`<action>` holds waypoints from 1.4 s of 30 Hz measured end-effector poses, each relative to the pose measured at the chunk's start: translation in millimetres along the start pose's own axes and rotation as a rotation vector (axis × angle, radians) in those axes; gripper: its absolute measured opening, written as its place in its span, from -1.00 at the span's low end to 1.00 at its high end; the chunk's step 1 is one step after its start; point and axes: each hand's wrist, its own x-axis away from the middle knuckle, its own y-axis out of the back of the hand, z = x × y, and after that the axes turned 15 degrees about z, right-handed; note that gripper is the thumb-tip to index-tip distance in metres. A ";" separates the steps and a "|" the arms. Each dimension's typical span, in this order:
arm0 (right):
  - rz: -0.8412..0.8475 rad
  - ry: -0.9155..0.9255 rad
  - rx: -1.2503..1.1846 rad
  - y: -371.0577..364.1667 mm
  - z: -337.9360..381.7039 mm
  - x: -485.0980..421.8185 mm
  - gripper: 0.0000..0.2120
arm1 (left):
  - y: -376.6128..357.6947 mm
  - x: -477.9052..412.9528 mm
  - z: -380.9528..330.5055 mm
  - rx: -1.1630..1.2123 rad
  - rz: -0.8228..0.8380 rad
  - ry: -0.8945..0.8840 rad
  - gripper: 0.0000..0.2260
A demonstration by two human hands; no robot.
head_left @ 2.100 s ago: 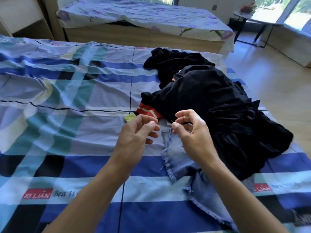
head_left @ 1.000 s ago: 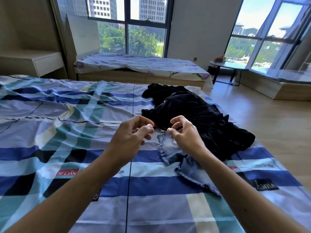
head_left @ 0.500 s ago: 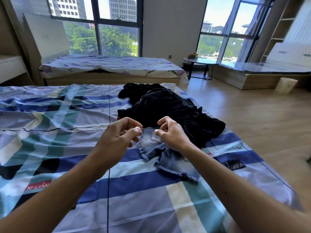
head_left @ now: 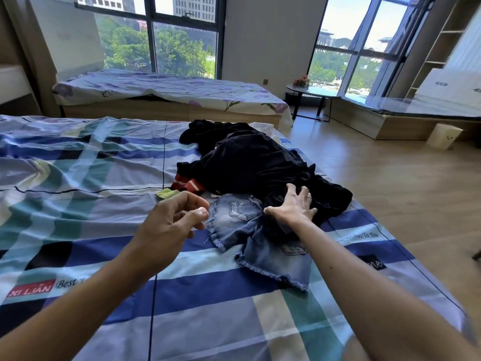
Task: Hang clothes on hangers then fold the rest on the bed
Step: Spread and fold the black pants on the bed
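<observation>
A heap of black clothes (head_left: 255,162) lies on the right half of the checked bed (head_left: 78,178). Frayed denim shorts (head_left: 247,230) lie spread in front of the heap, partly under it. A red striped cuff (head_left: 188,185) and a yellow-green scrap (head_left: 166,194) poke out at the heap's left edge. My right hand (head_left: 294,207) is spread with straight fingers on the near edge of the black heap, above the shorts. My left hand (head_left: 171,222) hovers just left of the shorts with fingers loosely curled, thumb near forefinger, holding nothing I can make out.
A second bed (head_left: 169,92) with a floral sheet stands behind. A small round table (head_left: 309,93) with flowers is by the window. Wooden floor (head_left: 403,191) runs along the bed's right side, with a low platform (head_left: 390,121) and a white box (head_left: 445,135) beyond.
My right hand has left the spot beside my left hand and reached right with fingers spread onto the black heap. The view has tilted up and then settled on the bed.
</observation>
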 end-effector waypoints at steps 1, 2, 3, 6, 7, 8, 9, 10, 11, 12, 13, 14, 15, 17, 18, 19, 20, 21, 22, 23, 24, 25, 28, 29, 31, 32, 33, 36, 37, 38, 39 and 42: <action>0.018 -0.032 -0.002 -0.1 -2.6 -5.2 0.07 | 0.7 -0.3 2.1 0.001 0.006 0.001 -0.89; 0.037 -0.061 -0.004 -1.0 -3.8 -10.9 0.12 | 2.3 -1.3 4.2 0.003 0.008 0.005 -0.88; 0.055 -0.085 0.001 -3.0 -4.8 -16.6 0.16 | 4.3 -1.5 7.3 0.008 0.003 0.006 -0.87; 0.091 -0.134 0.020 -12.3 -3.0 -23.8 0.12 | 11.7 -0.4 15.4 0.004 -0.005 0.015 -0.88; 0.093 -0.141 0.019 -15.5 -2.3 -24.9 -0.03 | 14.1 1.1 18.8 0.000 -0.004 0.020 -0.89; 0.073 -0.137 0.026 -17.2 -0.3 -27.2 -0.25 | 17.8 2.0 21.5 -0.005 0.001 0.024 -0.89; 0.043 -0.124 0.019 -17.2 1.6 -28.2 -0.47 | 20.3 3.2 24.6 -0.011 0.007 0.026 -0.89; 0.011 -0.096 -0.002 -15.6 5.0 -28.0 -0.62 | 22.1 4.4 26.3 -0.017 0.009 0.035 -0.90; -0.021 -0.056 -0.038 -12.1 10.4 -25.7 -0.71 | 24.4 5.0 28.8 -0.022 0.005 0.043 -0.92; -0.050 -0.007 -0.092 -7.4 17.4 -22.3 -0.74 | 26.1 5.4 30.0 -0.021 0.000 0.049 -0.94; -0.071 0.054 -0.157 -2.1 26.3 -17.8 -0.77 | 28.4 5.5 31.9 -0.017 -0.008 0.060 -0.93; -0.082 0.130 -0.217 3.3 36.4 -10.3 -0.80 | 30.0 5.5 31.8 -0.004 -0.006 0.071 -0.93; -0.087 0.214 -0.273 7.9 48.1 -0.4 -0.83 | 31.8 5.2 32.3 0.019 0.000 0.082 -0.90; -0.102 0.406 -0.394 12.4 74.6 27.2 -0.86 | 33.4 4.4 29.9 0.139 0.009 0.121 -0.77; -0.098 0.503 -0.453 11.7 89.0 46.3 -0.87 | 33.5 3.7 27.9 0.249 0.008 0.161 -0.70; -0.078 0.594 -0.501 9.9 101.3 67.5 -0.87 | 33.5 1.9 25.8 0.362 0.009 0.216 -0.61; -0.031 0.684 -0.533 5.3 113.3 89.1 -0.86 | 34.9 0.9 22.4 0.468 0.009 0.269 -0.52; 0.033 0.775 -0.552 -0.5 122.6 110.1 -0.85 | 37.9 1.2 19.0 0.565 0.017 0.301 -0.45; 0.105 0.871 -0.559 -7.2 129.2 129.0 -0.84 | 41.9 2.1 14.4 0.663 0.033 0.304 -0.42; 0.176 0.959 -0.551 -13.8 133.0 144.5 -0.82 | 46.5 4.2 10.0 0.746 0.052 0.285 -0.42; 0.248 1.035 -0.528 -20.5 135.0 157.2 -0.80 | 51.4 7.4 6.7 0.802 0.063 0.263 -0.43; 0.318 1.093 -0.489 -26.4 135.4 166.1 -0.78 | 55.3 10.9 4.3 0.823 0.067 0.245 -0.45; 0.497 1.191 -0.349 -35.2 133.4 172.6 -0.75 | 57.9 19.0 1.3 0.762 0.030 0.301 -0.66; 0.537 1.203 -0.309 -34.6 132.2 171.8 -0.71 | 56.2 20.4 2.3 0.715 -0.011 0.337 -0.73; 0.583 1.209 -0.290 -30.1 129.5 170.0 -0.66 | 53.8 20.6 5.9 0.612 -0.142 0.344 -0.88; 0.601 1.201 -0.343 -25.4 127.9 170.2 -0.66 | 52.9 20.1 6.2 0.571 -0.203 0.320 -0.87; 0.617 1.192 -0.425 -21.1 126.3 170.8 -0.66 | 53.0 20.8 5.9 0.537 -0.258 0.308 -0.84; 0.355 1.211 -0.436 -8.7 118.5 156.0 -0.53 | 59.7 23.6 3.1 0.487 -0.425 0.321 -0.86; 0.260 1.187 -0.330 -7.0 114.5 145.0 -0.38 | 65.0 25.8 1.8 0.494 -0.470 0.322 -0.87; 0.237 1.148 -0.204 -7.5 110.7 134.1 -0.19 | 71.7 28.7 0.4 0.501 -0.502 0.315 -0.88; 0.273 1.105 -0.072 -10.5 106.1 124.3 -0.01 | 78.7 32.2 -0.4 0.508 -0.530 0.309 -0.89; 0.439 0.991 0.195 -38.7 100.7 109.5 0.21 | 98.5 51.3 -7.7 0.523 -0.556 0.320 -0.93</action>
